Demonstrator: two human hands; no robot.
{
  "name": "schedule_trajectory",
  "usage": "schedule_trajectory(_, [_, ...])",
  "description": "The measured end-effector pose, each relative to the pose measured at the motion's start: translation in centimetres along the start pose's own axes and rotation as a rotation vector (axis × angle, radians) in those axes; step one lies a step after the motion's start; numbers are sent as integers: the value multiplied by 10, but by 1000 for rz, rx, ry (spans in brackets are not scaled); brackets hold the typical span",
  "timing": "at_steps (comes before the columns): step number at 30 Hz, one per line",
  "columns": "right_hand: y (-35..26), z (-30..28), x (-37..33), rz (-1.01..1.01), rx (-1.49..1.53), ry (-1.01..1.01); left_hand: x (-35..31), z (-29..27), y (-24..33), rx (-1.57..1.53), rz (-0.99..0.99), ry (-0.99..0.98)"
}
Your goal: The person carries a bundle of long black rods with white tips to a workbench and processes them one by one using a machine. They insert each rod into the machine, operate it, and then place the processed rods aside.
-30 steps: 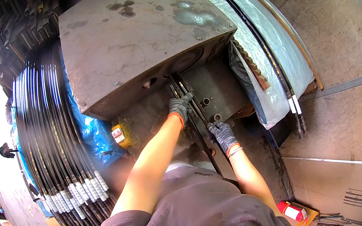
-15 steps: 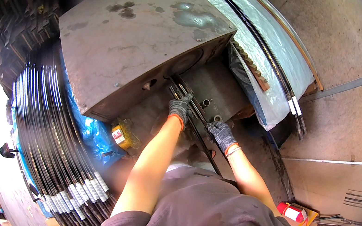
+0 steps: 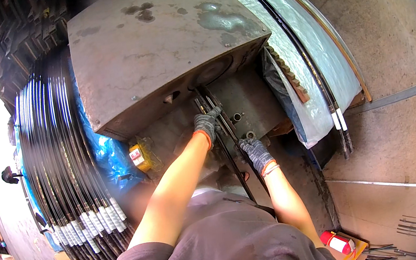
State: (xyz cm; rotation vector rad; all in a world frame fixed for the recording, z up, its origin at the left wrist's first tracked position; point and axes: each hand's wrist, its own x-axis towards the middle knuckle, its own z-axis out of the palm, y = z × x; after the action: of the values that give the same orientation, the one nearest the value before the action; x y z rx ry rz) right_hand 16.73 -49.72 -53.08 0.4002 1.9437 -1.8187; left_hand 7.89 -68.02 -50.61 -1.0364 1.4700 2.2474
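My left hand (image 3: 207, 123), in a grey knit glove with an orange cuff, is closed around dark metal rods close to the front of a steel box-shaped machine (image 3: 152, 41). Lower and to the right, my right hand (image 3: 256, 154), gloved the same way, is closed on a long black rod (image 3: 227, 126). Another black rod (image 3: 234, 171) slopes down toward my body, left of the one in my right hand. Their upper ends lie by the machine's round opening. My fingers partly hide the grips. A small metal ring (image 3: 237, 117) sits on the plate right of the rods.
Many black rods with white-wrapped ends (image 3: 90, 223) lie in a row at the left, beside blue plastic sheeting (image 3: 116, 165). A yellow package (image 3: 140, 157) is near my left forearm. More rods (image 3: 293, 36) rest on plastic-covered stock at the right. A red cylinder (image 3: 338, 242) is at lower right.
My right hand and forearm have shifted very slightly right and down. My left hand keeps its place on the rods.
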Motion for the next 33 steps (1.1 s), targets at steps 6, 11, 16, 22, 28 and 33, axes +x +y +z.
schedule_trajectory(6, [-30,10,-12,55,25,-31,-2,-1,1,-38,-13,-27])
schedule_trajectory(11, [-22,7,-7,54,-58,18,1,-1,0,-29,-13,-24])
schedule_trajectory(16, [-10,7,-2,30,-106,84,-9,2,8,-44,-46,-23])
schedule_trajectory(22, [-29,13,-11,64,-162,85,2,-2,1,-2,-58,-27])
schedule_trajectory(28, [-20,7,-5,55,-360,120,-1,-1,4,15,-79,-12])
schedule_trajectory(33, [0,8,4,-232,-527,223,-2,-2,7,-69,-150,-63])
